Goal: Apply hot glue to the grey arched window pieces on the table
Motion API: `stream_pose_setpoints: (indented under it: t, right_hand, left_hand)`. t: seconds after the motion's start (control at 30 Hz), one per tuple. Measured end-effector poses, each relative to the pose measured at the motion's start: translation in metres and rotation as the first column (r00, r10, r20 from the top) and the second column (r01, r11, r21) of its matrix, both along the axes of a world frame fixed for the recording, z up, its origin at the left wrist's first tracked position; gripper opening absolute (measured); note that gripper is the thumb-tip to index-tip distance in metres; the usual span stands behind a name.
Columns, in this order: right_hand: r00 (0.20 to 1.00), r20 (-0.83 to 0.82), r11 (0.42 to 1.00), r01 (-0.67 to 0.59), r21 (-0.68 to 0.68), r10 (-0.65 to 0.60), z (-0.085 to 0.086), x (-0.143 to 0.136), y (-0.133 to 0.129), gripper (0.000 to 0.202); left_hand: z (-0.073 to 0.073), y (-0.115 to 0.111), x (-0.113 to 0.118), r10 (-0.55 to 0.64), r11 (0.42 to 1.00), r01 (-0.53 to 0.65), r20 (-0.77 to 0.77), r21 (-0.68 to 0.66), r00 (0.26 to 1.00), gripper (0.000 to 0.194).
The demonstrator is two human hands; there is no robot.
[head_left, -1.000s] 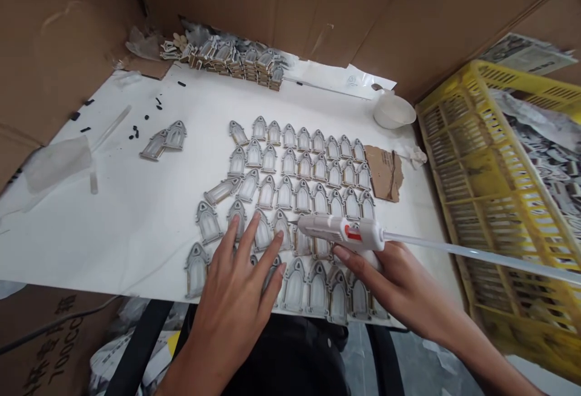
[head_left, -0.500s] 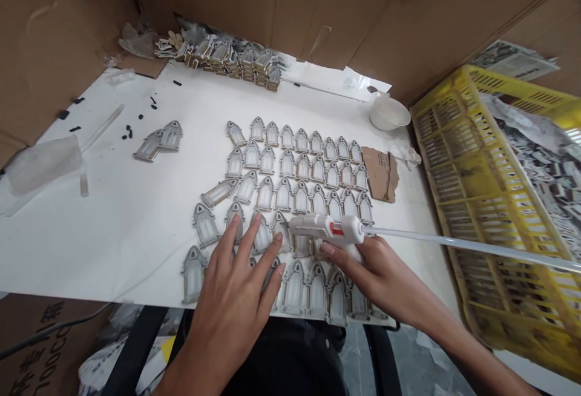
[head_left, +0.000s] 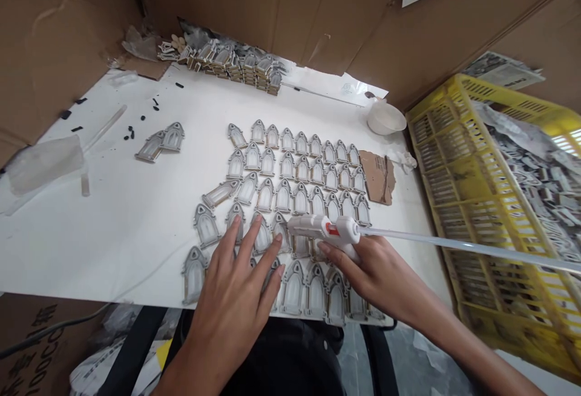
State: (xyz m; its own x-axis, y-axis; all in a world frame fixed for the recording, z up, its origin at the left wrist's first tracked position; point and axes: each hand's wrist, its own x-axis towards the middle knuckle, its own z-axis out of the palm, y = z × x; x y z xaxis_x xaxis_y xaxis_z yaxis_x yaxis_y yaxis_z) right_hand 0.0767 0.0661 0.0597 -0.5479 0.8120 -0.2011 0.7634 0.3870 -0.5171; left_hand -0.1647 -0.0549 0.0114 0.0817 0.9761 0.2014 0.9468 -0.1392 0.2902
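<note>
My right hand (head_left: 363,263) is wrapped round a white glue gun (head_left: 318,226) with a long clear glue stick (head_left: 436,240) running out of its back to the right. The gun's nozzle points left, at a small arched window-shaped piece (head_left: 281,231). Beside it, my left hand (head_left: 240,281) lies palm down with fingers spread over the lower left pieces, its fingertips touching or just above them. Several rows of these grey arched pieces (head_left: 301,198) lie on the white table (head_left: 113,220). Two more, overlapping, lie apart at the left (head_left: 172,137).
Stacked pieces (head_left: 245,69) stand along the cardboard wall (head_left: 318,14) at the back. A white bowl (head_left: 385,118) and a torn cardboard scrap (head_left: 377,177) are at the right, beside a yellow crate (head_left: 436,184) full of pieces. A plastic bag (head_left: 45,166) lies far left.
The view has shifted slightly, so the crate and bowl appear a little further left. Both hands and the glue gun stay in nearly the same place over the pieces.
</note>
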Motion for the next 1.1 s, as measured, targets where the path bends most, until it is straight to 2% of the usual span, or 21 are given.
stream_pose_setpoints:
  t: [0.17, 0.5, 0.6, 0.7, 0.87, 1.0, 1.1]
  right_hand:
    - [0.999, 0.019, 0.999, -0.044, -0.01, 0.044, 0.01, 0.001, 0.003, 0.056]
    - [0.964, 0.22, 0.98, -0.173, 0.098, 0.148, 0.049, -0.022, 0.018, 0.055]
    - [0.962, 0.214, 0.979, -0.189, 0.075, 0.169, 0.059, -0.022, 0.021, 0.057]
    - [0.977, 0.164, 0.989, -0.144, 0.029, 0.137, 0.065, -0.012, 0.022, 0.064]
    - [0.999, 0.043, 0.999, -0.03, 0.041, 0.028, 0.06, 0.007, 0.014, 0.07]
    - [1.0, 0.003, 0.996, -0.027, -0.085, 0.027, 0.044, 0.015, 0.004, 0.051]
    - [0.999, -0.016, 0.987, -0.034, -0.157, 0.032, 0.033, 0.019, -0.002, 0.047]
  left_hand:
    - [-0.001, -0.001, 0.0, -0.006, 1.0, 0.006, 0.009, 0.001, 1.0, 0.046]
    - [-0.002, 0.0, -0.001, -0.001, 1.0, 0.001, 0.006, -0.008, 1.0, 0.046]
    - [-0.002, 0.0, -0.001, 0.009, 1.0, -0.009, 0.008, -0.017, 1.0, 0.046]
    - [-0.003, 0.0, -0.001, 0.007, 1.0, -0.007, 0.02, -0.027, 1.0, 0.045]
    - [-0.002, 0.0, -0.002, 0.014, 0.999, -0.013, 0.046, -0.031, 0.999, 0.044]
    - [0.0, 0.001, -0.004, 0.011, 1.0, -0.009, 0.056, -0.029, 0.998, 0.044]
    - [0.0, 0.001, -0.005, 0.004, 0.999, -0.001, 0.063, -0.042, 0.998, 0.045]
